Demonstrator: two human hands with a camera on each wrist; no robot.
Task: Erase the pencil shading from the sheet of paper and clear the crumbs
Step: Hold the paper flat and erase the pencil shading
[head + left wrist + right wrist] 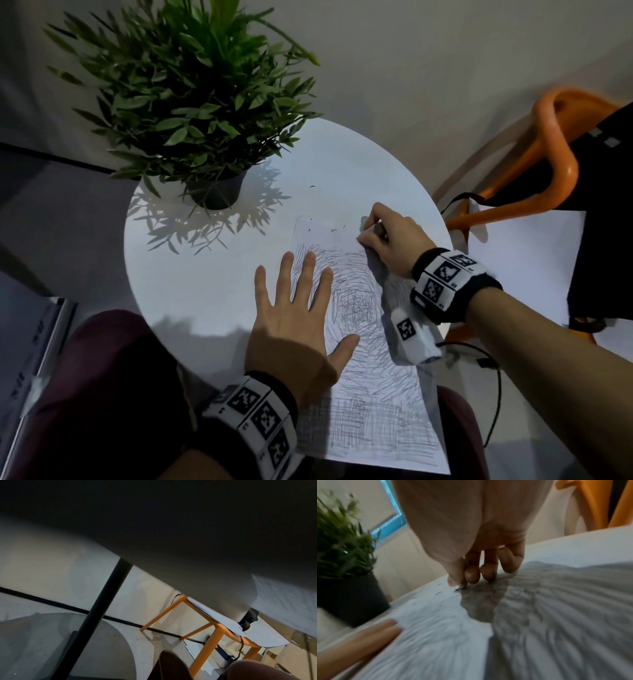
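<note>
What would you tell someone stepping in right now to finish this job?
Left hand: flat, fingers spread, pressing the paper onto the table.
Right hand: pinching a small eraser at the paper's far corner.
Done: only the far strip looks erased; a few crumbs lie there and on the table beyond.
Left: nearly all the shading, then the crumbs.

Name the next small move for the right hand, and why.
Probably stroke the right hand, pinching a small eraser, back toward the body: only the far strip of the white pencil-shaded sheet looks clean, and the flat left hand pins it.
</note>
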